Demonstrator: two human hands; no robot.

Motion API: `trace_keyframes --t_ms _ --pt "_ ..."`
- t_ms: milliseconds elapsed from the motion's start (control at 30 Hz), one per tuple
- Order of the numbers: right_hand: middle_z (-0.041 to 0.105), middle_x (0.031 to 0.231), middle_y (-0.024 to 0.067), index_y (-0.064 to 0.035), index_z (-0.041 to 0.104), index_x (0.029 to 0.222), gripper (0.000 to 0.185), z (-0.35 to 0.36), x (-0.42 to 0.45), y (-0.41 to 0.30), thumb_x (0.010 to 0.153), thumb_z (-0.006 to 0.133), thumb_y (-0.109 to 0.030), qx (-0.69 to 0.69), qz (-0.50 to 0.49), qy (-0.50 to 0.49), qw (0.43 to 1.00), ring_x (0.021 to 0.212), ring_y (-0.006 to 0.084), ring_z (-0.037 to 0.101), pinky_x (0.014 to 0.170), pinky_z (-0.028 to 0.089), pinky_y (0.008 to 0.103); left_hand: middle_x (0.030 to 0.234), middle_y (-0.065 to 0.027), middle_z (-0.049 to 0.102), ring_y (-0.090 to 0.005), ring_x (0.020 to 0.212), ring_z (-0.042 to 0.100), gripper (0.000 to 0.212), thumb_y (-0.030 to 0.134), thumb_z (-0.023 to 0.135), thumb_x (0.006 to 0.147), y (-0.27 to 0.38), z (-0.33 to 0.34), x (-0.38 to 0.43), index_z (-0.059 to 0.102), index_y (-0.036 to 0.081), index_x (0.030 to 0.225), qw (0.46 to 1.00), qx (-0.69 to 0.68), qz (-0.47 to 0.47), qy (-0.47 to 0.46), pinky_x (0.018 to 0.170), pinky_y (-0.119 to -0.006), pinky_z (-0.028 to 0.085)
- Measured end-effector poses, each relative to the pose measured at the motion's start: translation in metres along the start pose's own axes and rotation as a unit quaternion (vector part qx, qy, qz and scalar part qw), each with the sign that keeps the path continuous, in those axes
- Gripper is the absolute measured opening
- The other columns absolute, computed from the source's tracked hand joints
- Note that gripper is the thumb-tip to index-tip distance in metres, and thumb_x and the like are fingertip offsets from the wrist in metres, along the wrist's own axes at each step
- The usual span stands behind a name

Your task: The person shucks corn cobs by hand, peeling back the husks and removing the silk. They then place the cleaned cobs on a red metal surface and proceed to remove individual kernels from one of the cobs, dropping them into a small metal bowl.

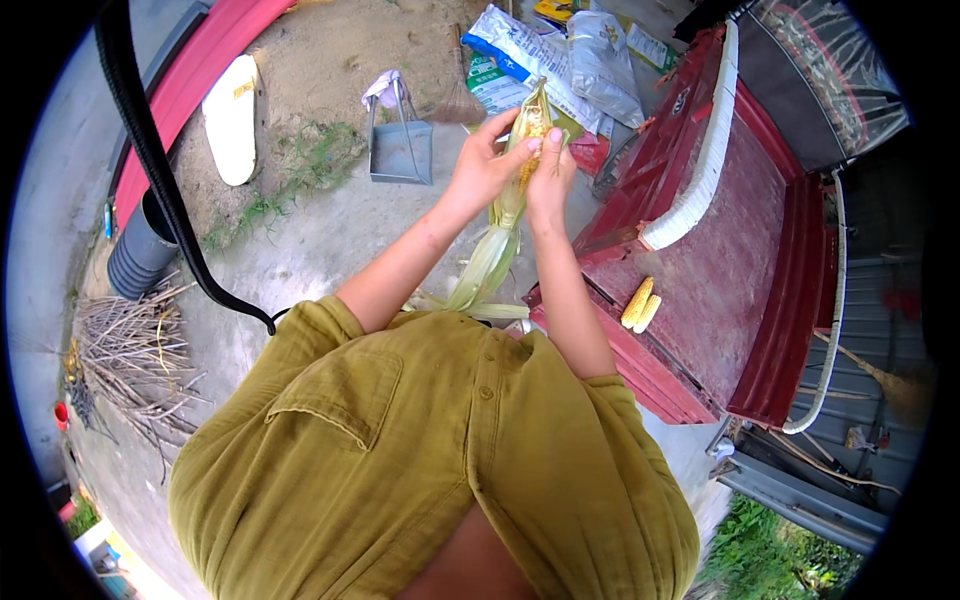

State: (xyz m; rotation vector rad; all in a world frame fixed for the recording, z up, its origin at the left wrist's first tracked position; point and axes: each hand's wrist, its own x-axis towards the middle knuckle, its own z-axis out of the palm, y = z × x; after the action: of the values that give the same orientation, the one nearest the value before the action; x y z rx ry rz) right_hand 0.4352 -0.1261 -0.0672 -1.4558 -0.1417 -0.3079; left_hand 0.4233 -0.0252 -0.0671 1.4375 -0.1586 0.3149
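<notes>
Both my hands are on one ear of corn, held upright in front of me with its yellow kernels partly bare. My left hand grips its left side, thumb across the kernels. On the other side my right hand holds the ear and some green husk, thumb pointing up. Long pale husk leaves hang down from the ear towards my shirt. Two bare corn cobs with kernels lie side by side on the red metal bed of a cart at my right.
A metal dustpan with a cloth on its handle and a broom are on the ground ahead. Plastic sacks lie beyond my hands. A white padded rail edges the cart. Dry sticks and a dark ribbed bucket are at left.
</notes>
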Motion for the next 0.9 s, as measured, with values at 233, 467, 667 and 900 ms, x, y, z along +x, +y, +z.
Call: trace_keyframes --t_ms 233,467,667,900 --pt "0.06 0.078 0.0176 0.0048 0.058 0.088 0.035 -0.004 0.001 -0.006 0.097 0.041 -0.024 -0.131 -0.035 0.056 0.989 0.073 0.0266 0.057 0.07 0.043 0.0376 0.093 -0.0043 0.059 -0.0089 0.088 0.051 0.021 0.01 0.061 0.087 0.001 0.001 -0.002 0.064 -0.004 0.103 0.995 0.06 0.032 0.068 0.074 -0.022 0.044" --pt "0.058 0.082 0.0223 0.0012 0.049 0.095 0.019 0.0 0.005 -0.01 0.095 0.045 -0.018 -0.208 -0.113 0.067 0.969 0.076 0.0396 0.056 0.069 0.042 0.0433 0.09 -0.009 0.061 -0.0129 0.082 0.054 0.018 0.013 0.062 0.085 0.006 0.001 0.003 0.065 -0.003 0.095 0.992 -0.007 0.018 0.125 0.07 -0.025 0.044" --pt "0.059 0.089 0.0216 -0.0013 0.049 0.1 0.018 -0.005 0.0 -0.021 0.094 0.046 -0.019 -0.232 -0.071 -0.017 0.97 0.084 0.0388 0.058 0.072 0.043 0.0436 0.08 -0.0039 0.065 -0.01 0.07 0.055 0.024 0.021 0.068 0.083 0.011 -0.026 0.013 0.066 -0.003 0.089 0.995 0.092 0.01 -0.043 0.064 -0.025 0.044" --pt "0.061 0.088 0.0184 -0.0023 0.051 0.099 0.021 -0.016 -0.004 -0.017 0.094 0.048 -0.022 -0.221 -0.078 -0.068 0.97 0.08 0.0321 0.06 0.071 0.044 0.0391 0.085 -0.0041 0.066 -0.0093 0.078 0.061 0.021 0.018 0.06 0.089 0.015 -0.034 0.007 0.066 -0.002 0.094 0.989 -0.026 -0.131 -0.064 0.072 -0.026 0.051"
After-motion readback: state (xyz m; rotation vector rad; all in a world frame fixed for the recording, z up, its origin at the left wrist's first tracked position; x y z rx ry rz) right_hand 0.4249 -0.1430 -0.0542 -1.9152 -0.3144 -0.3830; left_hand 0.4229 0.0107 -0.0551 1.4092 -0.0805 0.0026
